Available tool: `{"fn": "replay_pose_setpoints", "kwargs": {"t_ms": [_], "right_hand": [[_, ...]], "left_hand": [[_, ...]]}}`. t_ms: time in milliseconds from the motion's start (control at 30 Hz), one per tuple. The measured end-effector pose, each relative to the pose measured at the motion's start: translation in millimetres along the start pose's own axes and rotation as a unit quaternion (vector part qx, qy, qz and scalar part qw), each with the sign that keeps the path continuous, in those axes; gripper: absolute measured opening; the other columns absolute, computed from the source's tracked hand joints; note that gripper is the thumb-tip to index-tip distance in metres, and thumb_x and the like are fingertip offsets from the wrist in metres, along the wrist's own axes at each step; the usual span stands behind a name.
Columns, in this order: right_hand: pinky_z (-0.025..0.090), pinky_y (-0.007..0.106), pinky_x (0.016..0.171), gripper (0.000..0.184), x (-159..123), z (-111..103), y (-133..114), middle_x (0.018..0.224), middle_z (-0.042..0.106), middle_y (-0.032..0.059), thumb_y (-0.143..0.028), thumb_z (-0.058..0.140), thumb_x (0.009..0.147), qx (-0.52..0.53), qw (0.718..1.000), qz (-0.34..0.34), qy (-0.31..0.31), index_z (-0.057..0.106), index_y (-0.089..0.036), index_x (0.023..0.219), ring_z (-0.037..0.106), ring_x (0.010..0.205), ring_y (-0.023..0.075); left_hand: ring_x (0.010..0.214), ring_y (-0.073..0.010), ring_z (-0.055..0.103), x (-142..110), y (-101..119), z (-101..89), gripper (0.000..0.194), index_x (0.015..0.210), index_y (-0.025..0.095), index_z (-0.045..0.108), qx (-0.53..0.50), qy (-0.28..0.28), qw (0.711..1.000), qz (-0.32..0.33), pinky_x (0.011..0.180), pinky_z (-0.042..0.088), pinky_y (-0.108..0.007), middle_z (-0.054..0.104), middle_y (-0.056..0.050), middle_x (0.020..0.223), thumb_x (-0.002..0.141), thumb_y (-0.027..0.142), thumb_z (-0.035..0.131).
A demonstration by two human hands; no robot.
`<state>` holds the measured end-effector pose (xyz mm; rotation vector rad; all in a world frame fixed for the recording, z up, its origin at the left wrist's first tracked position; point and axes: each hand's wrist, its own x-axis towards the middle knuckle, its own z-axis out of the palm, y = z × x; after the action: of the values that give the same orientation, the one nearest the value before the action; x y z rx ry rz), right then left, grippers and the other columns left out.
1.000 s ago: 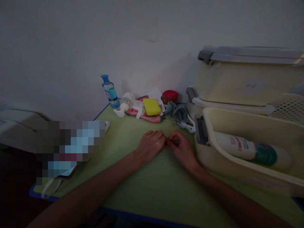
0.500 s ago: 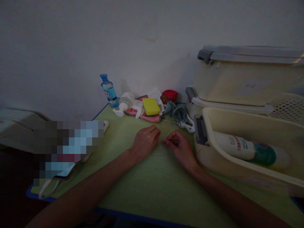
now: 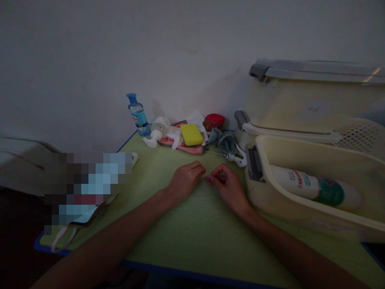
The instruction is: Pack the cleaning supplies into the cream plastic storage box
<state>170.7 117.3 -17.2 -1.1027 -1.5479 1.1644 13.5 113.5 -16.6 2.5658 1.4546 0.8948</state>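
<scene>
My left hand [image 3: 187,181] is closed over the green tabletop [image 3: 192,237], its fingertips pinched together and pointing right. Facing it, my right hand [image 3: 227,188] is also closed, with thumb and forefinger pressed together. The fingertips of the two hands nearly meet. Anything between them is too small or dark to make out. Beyond the hands lie a yellow sponge [image 3: 191,135] on a pink cloth [image 3: 192,149], a dark grey-green cloth [image 3: 227,142] and a white-handled brush [image 3: 239,160].
At the right, an open cream bin [image 3: 282,206] holds a white and green bottle [image 3: 319,188]; another lidded bin [image 3: 300,100] stands behind. A blue bottle [image 3: 138,116], pump bottle [image 3: 159,127] and red round container [image 3: 214,121] stand near the wall. A blurred-out object [image 3: 93,184] lies left.
My left hand has shifted slightly right and down, so its fingertips are closer to those of my right hand. My right hand has barely moved.
</scene>
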Motion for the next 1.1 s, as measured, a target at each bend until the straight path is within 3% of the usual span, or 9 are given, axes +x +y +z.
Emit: {"fn": "replay_pose_setpoints", "kwargs": {"t_ms": [200,400,633,1100], "right_hand": [[0.049,0.030,0.060,0.012,-1,0,1,0.065,0.053,-0.0022,-0.024,0.056,0.069,-0.019,0.999,-0.032,-0.007,0.044,-0.022,0.070,0.061,0.064,0.0173],[0.047,0.029,0.058,0.008,-1,0,1,0.065,0.051,-0.0020,-0.023,0.052,0.070,-0.048,0.998,-0.041,-0.012,0.044,-0.022,0.070,0.058,0.062,0.0164],[0.047,0.030,0.059,0.007,0,0,3,0.066,0.051,-0.0019,-0.019,0.050,0.070,-0.061,0.997,-0.054,-0.011,0.044,-0.022,0.070,0.058,0.063,0.0164],[0.044,0.028,0.056,0.006,-1,0,-2,0.065,0.050,-0.0022,-0.020,0.049,0.069,-0.063,0.996,-0.060,-0.020,0.044,-0.022,0.070,0.055,0.062,0.0156]], "left_hand": [[0.075,-0.0147,0.060,0,6,0.6,0.023,0.085,0.015,0.065,0.001,-0.042,0.999,0.030,0.070,0.048,-0.026,0.062,-0.005,0.084,0.090,0.016,0.042],[0.073,-0.0149,0.059,0,4,1.9,0.023,0.083,0.014,0.064,0.013,-0.033,0.998,0.044,0.068,0.048,-0.026,0.061,-0.004,0.081,0.090,0.017,0.042],[0.070,-0.0159,0.059,2,9,-2.3,0.021,0.078,0.014,0.062,0.106,-0.049,0.990,0.073,0.062,0.045,-0.027,0.061,-0.004,0.077,0.089,0.017,0.044],[0.075,-0.0173,0.059,5,16,-1.8,0.013,0.081,0.014,0.060,0.159,-0.079,0.983,0.052,0.066,0.043,-0.029,0.060,-0.005,0.080,0.087,0.016,0.047]]}}
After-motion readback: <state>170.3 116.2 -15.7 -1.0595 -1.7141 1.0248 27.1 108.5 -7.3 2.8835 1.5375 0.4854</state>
